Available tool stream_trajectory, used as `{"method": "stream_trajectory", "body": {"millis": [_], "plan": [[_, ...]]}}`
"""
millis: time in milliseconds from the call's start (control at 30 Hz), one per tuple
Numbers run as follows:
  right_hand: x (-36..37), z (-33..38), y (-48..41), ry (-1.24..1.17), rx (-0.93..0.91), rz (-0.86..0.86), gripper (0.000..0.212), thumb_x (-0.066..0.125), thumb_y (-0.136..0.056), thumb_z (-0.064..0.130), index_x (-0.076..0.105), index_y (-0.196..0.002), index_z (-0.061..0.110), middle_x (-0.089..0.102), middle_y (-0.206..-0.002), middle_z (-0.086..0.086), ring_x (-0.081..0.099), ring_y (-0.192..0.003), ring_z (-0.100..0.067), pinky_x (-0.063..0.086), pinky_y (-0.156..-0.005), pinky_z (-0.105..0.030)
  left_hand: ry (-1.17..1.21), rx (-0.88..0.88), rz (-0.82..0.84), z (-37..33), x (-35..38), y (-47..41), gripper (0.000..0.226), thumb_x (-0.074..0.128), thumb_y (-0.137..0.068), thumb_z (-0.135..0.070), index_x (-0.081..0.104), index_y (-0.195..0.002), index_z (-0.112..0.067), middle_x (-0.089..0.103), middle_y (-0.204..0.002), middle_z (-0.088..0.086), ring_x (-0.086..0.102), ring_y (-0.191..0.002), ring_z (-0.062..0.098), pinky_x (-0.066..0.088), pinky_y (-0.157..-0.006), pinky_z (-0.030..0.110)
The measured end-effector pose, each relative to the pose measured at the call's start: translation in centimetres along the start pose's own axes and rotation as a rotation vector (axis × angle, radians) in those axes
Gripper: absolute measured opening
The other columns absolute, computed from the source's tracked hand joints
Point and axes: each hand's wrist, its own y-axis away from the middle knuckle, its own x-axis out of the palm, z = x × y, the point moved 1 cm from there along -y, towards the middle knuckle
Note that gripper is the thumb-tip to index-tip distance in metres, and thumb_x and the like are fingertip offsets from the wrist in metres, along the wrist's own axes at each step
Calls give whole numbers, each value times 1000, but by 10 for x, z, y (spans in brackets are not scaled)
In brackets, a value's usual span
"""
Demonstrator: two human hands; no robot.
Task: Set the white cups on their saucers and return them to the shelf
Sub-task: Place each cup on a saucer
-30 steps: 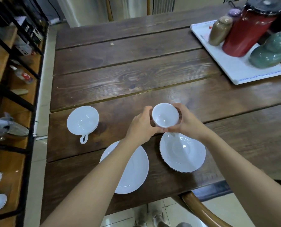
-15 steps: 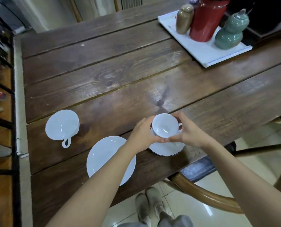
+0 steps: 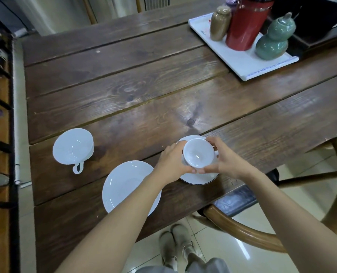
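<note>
Both hands cup one white cup (image 3: 198,155) between them: my left hand (image 3: 172,164) wraps its left side and my right hand (image 3: 225,160) its right, thumbs meeting under the near rim. I hold it upright over the saucer (image 3: 200,179), mouth open and empty; whether its foot touches the saucer I cannot tell, since my fingers hide the base (and the handle too). Only the saucer's far rim and dark-lined near edge show. A second cup (image 3: 73,147) stands apart to the left on the table (image 3: 124,91), handle toward me. A second saucer (image 3: 124,184) lies partly under my left forearm.
</note>
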Motion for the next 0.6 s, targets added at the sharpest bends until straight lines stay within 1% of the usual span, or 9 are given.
{"method": "stream_trajectory", "body": {"millis": [33,100,167,200,267,333,433,533,600], "plan": [[-2,2,0,55,-2,-4,83,88,-58,25,40,-126,22,48,-121,2,47,-117,-20,39,-90,-24,-50,-1,13,0,-2,0,79,80,-69,-33,39,-136,-26,49,-135,3,40,-123,25,36,-99,40],[-10,9,0,177,3,-50,91,85,-62,34,36,-137,20,45,-131,0,41,-127,-21,30,-100,-31,-112,-14,32,-1,-11,3,82,76,-72,-37,34,-141,-26,46,-136,4,36,-127,26,31,-102,39],[-17,22,-3,202,-3,-115,96,81,-65,40,29,-143,22,41,-142,-1,34,-134,-19,22,-108,-36,-103,-21,-5,0,-26,8,82,72,-75,-43,31,-144,-26,44,-139,3,33,-130,25,28,-105,38],[-20,31,-5,186,-25,-138,96,80,-66,41,28,-144,22,39,-144,-1,33,-135,-19,22,-112,-39,-78,-23,-47,2,-35,12,80,71,-77,-44,31,-144,-26,43,-141,2,32,-132,24,27,-106,38],[-18,49,-13,149,-96,-152,97,80,-66,41,27,-145,22,41,-143,-3,37,-133,-18,30,-111,-40,-21,-15,-165,8,-55,22,76,68,-80,-44,32,-144,-26,42,-144,-1,32,-133,20,28,-108,37],[-7,69,-24,139,-165,-112,97,80,-67,39,27,-145,21,42,-142,-4,40,-131,-19,34,-107,-35,14,-13,-307,20,-76,34,71,66,-81,-44,36,-142,-25,44,-142,-3,35,-132,17,29,-108,36],[23,95,-43,118,-193,0,97,80,-68,34,24,-146,19,37,-146,-5,37,-134,-19,32,-108,-32,51,-74,-506,47,-106,53,64,64,-83,-45,41,-139,-24,45,-141,-2,37,-131,17,32,-107,39],[61,116,-63,174,-218,101,99,79,-70,36,21,-148,19,37,-147,-7,38,-134,-19,32,-107,-32,103,-193,-707,81,-130,70,59,64,-84,-41,45,-136,-20,46,-140,1,39,-130,20,34,-106,40],[86,129,-75,179,-232,173,101,79,-70,37,18,-149,19,34,-150,-7,36,-136,-19,32,-109,-33,134,-293,-790,106,-142,80,59,65,-84,-39,45,-135,-18,46,-140,4,39,-129,23,34,-107,42]]}}
